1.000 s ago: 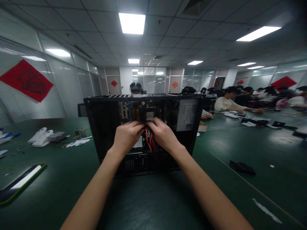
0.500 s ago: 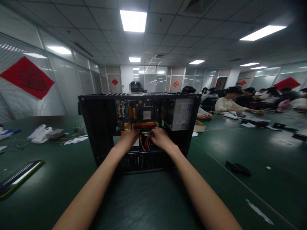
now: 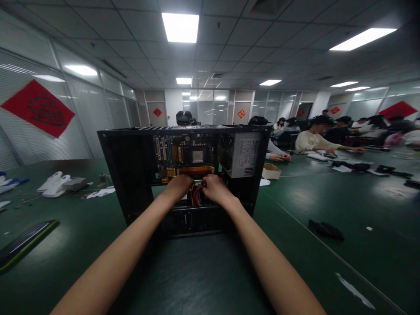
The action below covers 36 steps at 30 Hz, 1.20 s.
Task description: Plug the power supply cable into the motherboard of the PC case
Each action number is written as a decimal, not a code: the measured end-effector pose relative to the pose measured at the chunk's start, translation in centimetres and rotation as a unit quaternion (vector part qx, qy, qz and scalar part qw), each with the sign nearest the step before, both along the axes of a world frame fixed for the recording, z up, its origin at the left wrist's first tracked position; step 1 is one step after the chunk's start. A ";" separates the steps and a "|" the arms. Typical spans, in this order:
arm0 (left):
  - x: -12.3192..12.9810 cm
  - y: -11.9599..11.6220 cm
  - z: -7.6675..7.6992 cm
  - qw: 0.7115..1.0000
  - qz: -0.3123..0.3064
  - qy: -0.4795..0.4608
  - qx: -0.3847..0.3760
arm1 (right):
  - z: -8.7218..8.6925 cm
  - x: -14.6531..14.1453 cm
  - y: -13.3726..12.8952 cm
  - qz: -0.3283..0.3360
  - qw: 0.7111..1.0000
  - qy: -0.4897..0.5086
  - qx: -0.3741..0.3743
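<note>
An open black computer case point(image 3: 131, 218) stands upright on the green table, its motherboard point(image 3: 183, 153) facing me. The power supply point(image 3: 244, 155) sits at its upper right. My left hand point(image 3: 180, 186) and my right hand point(image 3: 215, 188) both reach in, at the two ends of the orange-red memory slots point(image 3: 197, 169). Fingers of both hands are curled together, and what they grip is too small and hidden to name. Between and below the hands hang red and orange cables point(image 3: 197, 194).
On the left lie a tablet-like device point(image 3: 28, 243), white plastic pieces point(image 3: 55, 184) and a grey box point(image 3: 75, 183). To the right are an open carton point(image 3: 271, 171), a black cloth-like item point(image 3: 326, 229) and a white strip point(image 3: 354, 291). People sit farther back.
The case appears shifted slightly left and leans a little differently in view. Both my hands have moved slightly left with it and stay at the memory slots, fingers still curled.
</note>
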<state>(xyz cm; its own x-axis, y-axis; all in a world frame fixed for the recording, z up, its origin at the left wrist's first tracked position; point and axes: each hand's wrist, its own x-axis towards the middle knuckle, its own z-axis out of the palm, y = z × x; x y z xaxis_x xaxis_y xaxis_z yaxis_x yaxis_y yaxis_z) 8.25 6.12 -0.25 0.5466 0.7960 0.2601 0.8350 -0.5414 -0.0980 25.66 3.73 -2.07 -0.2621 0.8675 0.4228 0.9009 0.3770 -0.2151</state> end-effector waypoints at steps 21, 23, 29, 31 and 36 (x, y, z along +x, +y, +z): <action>0.0 -0.4 -0.1 0.997 0.047 0.050 0.022 | -0.6 0.0 0.3 0.007 1.000 -0.021 -0.003; 0.1 -0.5 0.0 0.996 0.048 0.065 0.027 | -0.6 0.0 0.4 0.007 1.000 -0.023 -0.005; 0.4 -0.5 0.1 0.996 0.054 0.065 0.039 | -0.3 0.0 0.2 0.012 0.999 -0.037 -0.021; 0.4 -0.3 0.0 0.996 0.050 0.061 0.046 | -0.3 -0.1 0.2 0.014 0.999 -0.040 -0.031; 0.3 0.2 -0.1 0.996 0.046 0.056 0.058 | -0.5 -0.1 0.5 0.028 0.998 -0.043 -0.031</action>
